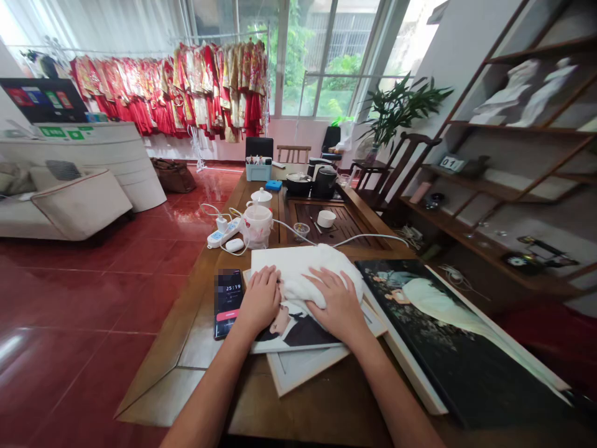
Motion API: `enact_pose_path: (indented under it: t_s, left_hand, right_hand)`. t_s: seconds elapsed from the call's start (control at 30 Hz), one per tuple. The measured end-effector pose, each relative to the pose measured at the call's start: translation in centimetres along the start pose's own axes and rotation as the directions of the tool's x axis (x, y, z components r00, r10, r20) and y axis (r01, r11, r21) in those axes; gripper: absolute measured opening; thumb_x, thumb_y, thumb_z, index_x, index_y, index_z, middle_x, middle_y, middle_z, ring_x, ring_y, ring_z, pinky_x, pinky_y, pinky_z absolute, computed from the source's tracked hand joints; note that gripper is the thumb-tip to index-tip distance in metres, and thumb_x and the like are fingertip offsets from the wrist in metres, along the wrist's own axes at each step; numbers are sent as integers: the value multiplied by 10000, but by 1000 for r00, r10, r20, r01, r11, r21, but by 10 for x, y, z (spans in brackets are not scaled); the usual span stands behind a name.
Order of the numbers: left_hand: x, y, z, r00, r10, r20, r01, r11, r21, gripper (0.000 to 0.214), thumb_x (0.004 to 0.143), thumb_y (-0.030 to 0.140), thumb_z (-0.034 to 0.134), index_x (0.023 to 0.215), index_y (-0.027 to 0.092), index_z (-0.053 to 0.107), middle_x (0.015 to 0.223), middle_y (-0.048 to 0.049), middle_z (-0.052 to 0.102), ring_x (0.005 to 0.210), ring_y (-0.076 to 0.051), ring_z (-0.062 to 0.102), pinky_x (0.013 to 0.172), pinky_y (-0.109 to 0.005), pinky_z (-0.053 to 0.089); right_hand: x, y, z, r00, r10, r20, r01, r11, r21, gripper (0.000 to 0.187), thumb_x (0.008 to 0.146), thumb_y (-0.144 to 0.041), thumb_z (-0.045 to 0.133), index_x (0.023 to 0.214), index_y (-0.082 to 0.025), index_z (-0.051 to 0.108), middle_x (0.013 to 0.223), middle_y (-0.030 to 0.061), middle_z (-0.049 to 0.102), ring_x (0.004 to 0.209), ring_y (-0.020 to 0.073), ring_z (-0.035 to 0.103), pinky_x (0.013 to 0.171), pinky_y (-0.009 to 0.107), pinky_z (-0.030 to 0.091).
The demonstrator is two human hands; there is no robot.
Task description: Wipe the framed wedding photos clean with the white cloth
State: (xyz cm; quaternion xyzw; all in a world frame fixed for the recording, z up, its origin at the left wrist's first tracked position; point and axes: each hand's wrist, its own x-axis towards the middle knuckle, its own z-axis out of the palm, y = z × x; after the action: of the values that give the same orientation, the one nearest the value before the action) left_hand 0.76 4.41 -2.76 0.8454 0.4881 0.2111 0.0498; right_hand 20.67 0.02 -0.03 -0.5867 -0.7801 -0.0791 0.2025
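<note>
In the centre of the frame, the left hand (262,300) lies flat on a picture panel (305,333) while the right hand (336,302), fingers spread, presses a white cloth (338,256) that partly hides it, a pale board (298,367) mostly concealed beneath.

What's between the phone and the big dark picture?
The head view shows another picture on a pale frame, with a white cloth on it. The left hand rests on that picture, the right hand on the cloth.
</note>
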Motion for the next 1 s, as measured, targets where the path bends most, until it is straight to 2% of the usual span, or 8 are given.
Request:
enact_pose_path:
  t_s: [0.23,0.33,0.43,0.77,0.87,1.0]
  left_hand:
    - [0,-1,2,1000,-9,-7,8,1000,-17,357,946,176,362,1286,159,469,1429,-103,447,1363,-231,354,1139,-448,276]
    - [1,-2,3,1000,-5,-7,5,1000,-19,356,944,174,363,1283,153,471,1429,-104,447,1364,-231,351,1141,-444,273]
    - [1,-3,4,1000,0,-7,0,1000,-18,358,947,180,360,1288,154,468,1427,-102,449,1361,-231,355,1141,-442,273]
    - [1,-2,3,1000,6,-17,-6,1000,-5,360,945,182,363,1289,155,464,1428,-105,449,1357,-230,360,1140,-450,272]
    - [1,-1,1,1000,9,-17,-9,1000,1,355,946,185,363,1282,148,471,1424,-113,452,1355,-231,364,1139,-454,275]
    - [0,0,1,1000,4,-18,-4,1000,3,358,942,181,370,1282,141,476,1417,-120,460,1350,-234,371,1136,-456,282]
  right_hand:
    - [-52,-7,-18,995,-96,36,98,994,-47,521,814,-344,537,1332,-327,496,1403,11,500,1280,278,422,1086,515,190]
    - [-64,-7,-20,992,-119,36,121,991,-62,542,807,-359,547,1345,-337,483,1409,11,493,1282,288,419,1078,519,197]
    - [-58,-6,-18,994,-101,36,103,993,-52,522,803,-363,548,1323,-340,503,1394,10,510,1265,288,436,1067,521,208]
    - [2,9,2,1000,6,-5,-6,1000,-3,445,798,-349,567,1241,-315,563,1352,9,552,1240,268,458,1072,505,222]
    - [1,7,3,1000,10,-14,-11,1000,-8,450,802,-333,563,1251,-308,554,1365,11,539,1251,267,448,1082,506,208]
    - [-18,0,-4,1000,4,-9,-4,1000,-8,444,819,-335,546,1262,-318,541,1372,3,533,1261,262,442,1086,507,196]
